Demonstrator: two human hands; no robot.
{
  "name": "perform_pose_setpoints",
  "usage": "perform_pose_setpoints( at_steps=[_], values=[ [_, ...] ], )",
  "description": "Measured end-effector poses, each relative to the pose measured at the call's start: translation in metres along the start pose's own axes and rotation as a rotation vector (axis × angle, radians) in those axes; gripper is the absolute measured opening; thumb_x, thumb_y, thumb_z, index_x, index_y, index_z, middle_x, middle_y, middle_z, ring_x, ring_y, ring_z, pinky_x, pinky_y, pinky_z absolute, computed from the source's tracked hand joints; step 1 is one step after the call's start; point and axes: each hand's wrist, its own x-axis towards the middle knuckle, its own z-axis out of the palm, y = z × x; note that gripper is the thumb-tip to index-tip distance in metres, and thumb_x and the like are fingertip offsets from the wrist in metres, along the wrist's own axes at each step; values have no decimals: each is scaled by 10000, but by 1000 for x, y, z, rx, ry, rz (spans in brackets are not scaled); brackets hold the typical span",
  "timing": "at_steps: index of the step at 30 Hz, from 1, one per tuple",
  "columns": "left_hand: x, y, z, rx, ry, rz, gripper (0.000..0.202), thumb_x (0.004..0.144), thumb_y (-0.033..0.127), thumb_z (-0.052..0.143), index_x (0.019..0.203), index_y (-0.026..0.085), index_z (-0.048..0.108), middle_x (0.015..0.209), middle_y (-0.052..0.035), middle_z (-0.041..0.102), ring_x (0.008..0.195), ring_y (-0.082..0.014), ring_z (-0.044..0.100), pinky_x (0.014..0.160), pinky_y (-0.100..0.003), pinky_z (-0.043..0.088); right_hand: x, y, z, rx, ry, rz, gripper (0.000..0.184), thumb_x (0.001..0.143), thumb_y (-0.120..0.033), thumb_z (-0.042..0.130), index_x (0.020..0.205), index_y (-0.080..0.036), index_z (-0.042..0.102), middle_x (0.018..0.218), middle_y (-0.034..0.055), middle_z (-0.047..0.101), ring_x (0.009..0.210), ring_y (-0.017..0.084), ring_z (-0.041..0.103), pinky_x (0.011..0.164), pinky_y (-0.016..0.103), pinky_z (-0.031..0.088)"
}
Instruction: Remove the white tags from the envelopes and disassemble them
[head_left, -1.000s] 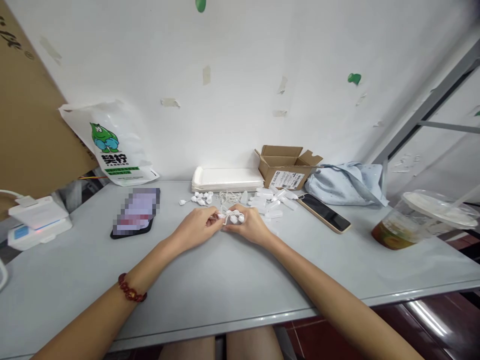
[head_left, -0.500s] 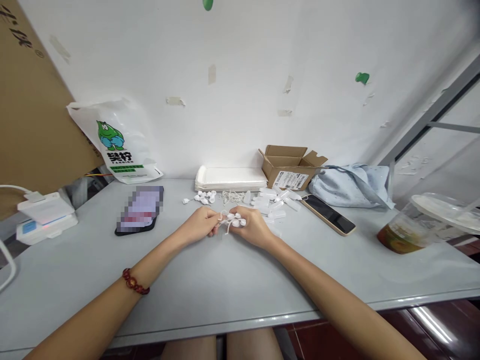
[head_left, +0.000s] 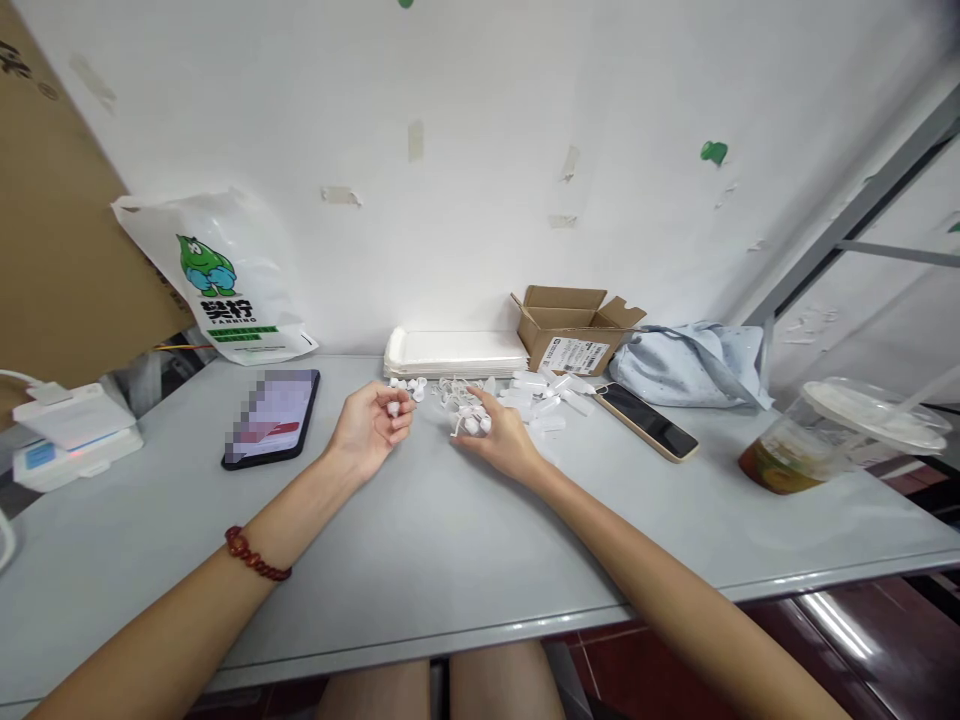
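My left hand point(head_left: 367, 432) is raised over the table with its fingers curled inward. A small white rounded plastic piece point(head_left: 394, 408) is pinched at its fingertips. To the right, my right hand point(head_left: 508, 435) curls around a cluster of similar white pieces point(head_left: 477, 424) with thin pale cords hanging from them. Beyond the hands lie a small group of loose white pieces point(head_left: 417, 388), a pile of thin cords point(head_left: 452, 390) and several clear plastic tubes point(head_left: 546, 392). The right fingers partly hide the cords and tubes.
Behind are a stack of white trays point(head_left: 457, 350), an open cardboard box point(head_left: 566, 335) and a pale blue bag point(head_left: 682, 368). Phones lie left point(head_left: 277, 415) and right point(head_left: 649, 420). A lidded drink cup point(head_left: 795, 450) stands far right; a white charger point(head_left: 75, 430) sits far left.
My hands were together at the cluster; now the left hand has drawn away to the left, turned palm inward with a white piece. The right hand keeps the cluster. The whole view shifted slightly.
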Motion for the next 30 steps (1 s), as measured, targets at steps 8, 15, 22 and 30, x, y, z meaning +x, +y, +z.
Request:
perform_pose_setpoints(
  at_steps=[8, 15, 22, 30],
  values=[
    [-7, -18, 3, 961, -170, 533, 218, 682, 262, 607, 880, 192, 662, 547, 71, 346, 503, -85, 316, 527, -219, 311, 0, 2, -7, 81, -93, -46, 848, 665, -344, 723, 1402, -204, 328, 1136, 81, 606, 1026, 240, 555, 896, 380, 409],
    [-4, -29, 0, 1297, -296, 595, 302, 784, 314, 517, 1018, 180, 655, 570, 52, 388, 542, -116, 387, 569, -238, 323, -5, -2, -10, 89, -193, -193, 845, 677, -278, 711, 1407, -199, 293, 957, 35, 639, 845, 182, 587, 798, 313, 429],
    [-7, -23, -3, 1451, -294, 694, 294, 828, 327, 470, 1014, 166, 632, 617, 22, 476, 572, -132, 433, 580, -250, 323, -4, 0, -8, -72, -155, -205, 581, 718, -269, 657, 1254, -175, 454, 854, 28, 632, 771, 179, 570, 696, 271, 392],
    [-5, -27, 1, 1264, -283, 513, 310, 844, 420, 426, 729, 163, 556, 616, 26, 492, 560, -116, 406, 539, -239, 310, -5, 0, -3, -81, -95, -250, 322, 724, -245, 563, 1025, -190, 464, 776, 0, 599, 626, 159, 527, 592, 247, 353]
  ],
)
